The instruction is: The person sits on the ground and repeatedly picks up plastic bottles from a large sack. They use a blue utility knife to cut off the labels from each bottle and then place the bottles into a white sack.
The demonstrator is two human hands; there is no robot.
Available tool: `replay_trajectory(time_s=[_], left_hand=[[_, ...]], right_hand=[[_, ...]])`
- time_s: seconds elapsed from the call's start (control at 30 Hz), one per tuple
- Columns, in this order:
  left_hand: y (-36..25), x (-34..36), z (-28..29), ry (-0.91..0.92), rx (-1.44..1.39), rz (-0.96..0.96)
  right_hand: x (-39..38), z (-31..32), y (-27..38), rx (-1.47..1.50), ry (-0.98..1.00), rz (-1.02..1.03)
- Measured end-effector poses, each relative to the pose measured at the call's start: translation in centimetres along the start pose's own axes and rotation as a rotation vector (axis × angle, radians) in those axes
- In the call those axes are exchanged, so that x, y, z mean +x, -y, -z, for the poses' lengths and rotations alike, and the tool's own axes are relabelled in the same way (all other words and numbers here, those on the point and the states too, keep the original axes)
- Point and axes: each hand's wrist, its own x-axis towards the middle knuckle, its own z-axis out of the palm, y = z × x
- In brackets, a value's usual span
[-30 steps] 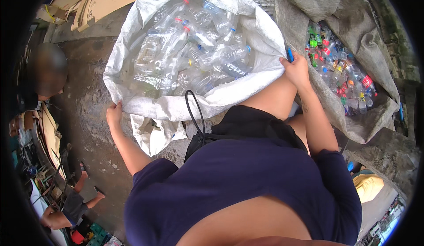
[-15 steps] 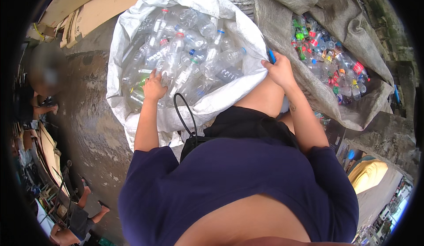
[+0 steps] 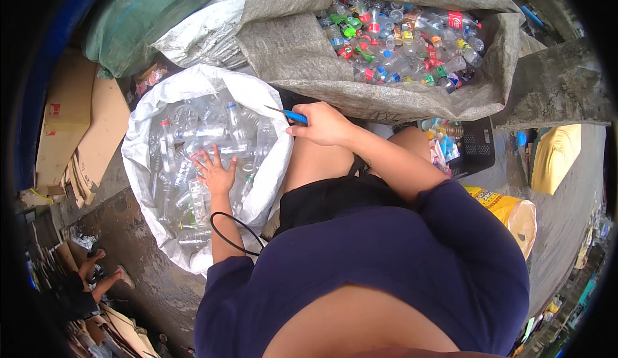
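A white woven sack [image 3: 138,158] with a rolled rim holds clear plastic bottles [image 3: 165,149] at centre left. My left hand [image 3: 215,173] is open on these bottles, fingers spread, inside the sack. My right hand [image 3: 322,123] is closed on a blue-handled knife [image 3: 297,117], its thin blade pointing left over the sack's right rim; whether it also grips the rim I cannot tell. A black cord loop [image 3: 226,214] lies across my left forearm. Behind my right hand a grey sack [image 3: 283,43] holds many coloured bottles [image 3: 399,49].
Flattened cardboard [image 3: 96,126] stands at the left, green and white sacks [image 3: 122,30] at the top left. A black crate [image 3: 477,149] with plastic items and a yellow bundle [image 3: 555,155] are at the right. Another person's legs [image 3: 103,287] show at lower left.
My left hand has left the white sack's rim and moved inside onto the bottles. The view has turned, so the grey sack now lies across the top. The knife blade now shows.
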Motion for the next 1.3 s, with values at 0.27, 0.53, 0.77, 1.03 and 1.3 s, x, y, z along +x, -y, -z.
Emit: replay_trajectory(time_s=[0.27,0.53,0.77,1.03,1.3], left_hand=[[0.6,3.2,4.2,-0.246,-0.261,-0.063],[-13.2,4.7,11.3,-0.437,-0.269,-0.315],[-14.4,5.6,13.0,-0.457,-0.087,-0.355],[-21.2,7.1,14.8,-0.522,-0.324,-0.444],[-37.7,7.8,16.5,0.433,-1.247,-0.721]], right_hand=[[-6.6,24.8,-14.2,-0.169,-0.474,-0.501],[-7.1,37.7,-44.1,-0.501,-0.49,-1.23],[-6.9,35.6,-55.6,-0.355,-0.596,-1.212],[-2.4,34.8,-45.9,-0.541,-0.269,-1.293],[-6.7,34.3,-25.8,0.321,-0.835,-0.554]])
